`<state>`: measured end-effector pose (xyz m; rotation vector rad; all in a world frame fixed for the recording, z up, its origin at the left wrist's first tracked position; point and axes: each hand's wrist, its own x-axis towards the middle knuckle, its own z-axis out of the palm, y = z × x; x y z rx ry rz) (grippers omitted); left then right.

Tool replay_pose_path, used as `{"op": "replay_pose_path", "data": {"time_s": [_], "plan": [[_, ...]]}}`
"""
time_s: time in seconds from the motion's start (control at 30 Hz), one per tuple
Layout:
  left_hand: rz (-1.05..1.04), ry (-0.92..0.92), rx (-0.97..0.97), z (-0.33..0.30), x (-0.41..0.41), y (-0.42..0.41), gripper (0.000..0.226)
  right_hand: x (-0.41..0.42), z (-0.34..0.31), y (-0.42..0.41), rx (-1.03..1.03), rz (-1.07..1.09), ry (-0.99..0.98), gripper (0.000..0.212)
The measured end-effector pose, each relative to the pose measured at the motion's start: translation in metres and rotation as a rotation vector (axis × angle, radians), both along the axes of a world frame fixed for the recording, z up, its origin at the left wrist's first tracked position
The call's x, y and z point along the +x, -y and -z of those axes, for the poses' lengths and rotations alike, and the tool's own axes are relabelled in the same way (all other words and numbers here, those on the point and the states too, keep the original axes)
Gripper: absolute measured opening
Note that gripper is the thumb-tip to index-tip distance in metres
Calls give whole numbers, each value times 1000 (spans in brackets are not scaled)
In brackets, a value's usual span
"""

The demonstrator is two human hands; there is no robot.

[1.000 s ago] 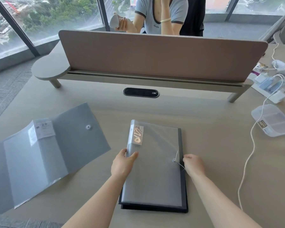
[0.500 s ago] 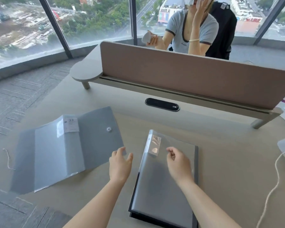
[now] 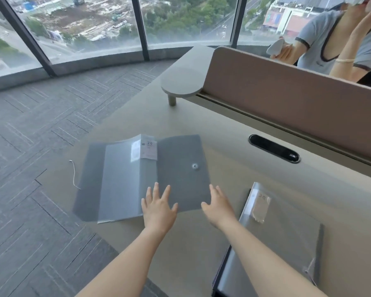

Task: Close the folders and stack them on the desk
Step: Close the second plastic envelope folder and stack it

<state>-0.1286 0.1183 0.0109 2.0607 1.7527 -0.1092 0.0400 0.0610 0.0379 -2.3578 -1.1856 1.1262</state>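
You're sitting at a beige desk (image 3: 255,185) next to big curved windows, with a brown divider panel (image 3: 298,93) running along the back, so here's roughly where you're at. The clear string-tie folder (image 3: 272,243) looks closed and is lying on top of a black folder (image 3: 220,273) at your near right, so that part of the stack seems sorted. What's left is the grey folder (image 3: 141,179) lying flat open near the desk's left edge, flap spread out, its button (image 3: 194,166) showing and its loose string (image 3: 74,174) trailing off to the left. Your left hand (image 3: 157,207) is reaching over its near edge with fingers spread, gripping nothing, maybe just touching. Your right hand (image 3: 217,205) is the same, flat and empty at the near right corner. So I'd say you're past halfway: fold that one shut, then put it on the pile.
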Motion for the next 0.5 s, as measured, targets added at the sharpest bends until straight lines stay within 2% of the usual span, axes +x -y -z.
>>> {"op": "replay_pose_path", "data": {"time_s": [0.2, 0.5], "plan": [[92, -69, -22, 20, -20, -3, 64, -14, 12, -14, -91, 107, -28, 73], [147, -65, -24, 30, -28, -2, 66, -23, 20, -34, -4, 449, -128, 68]]}}
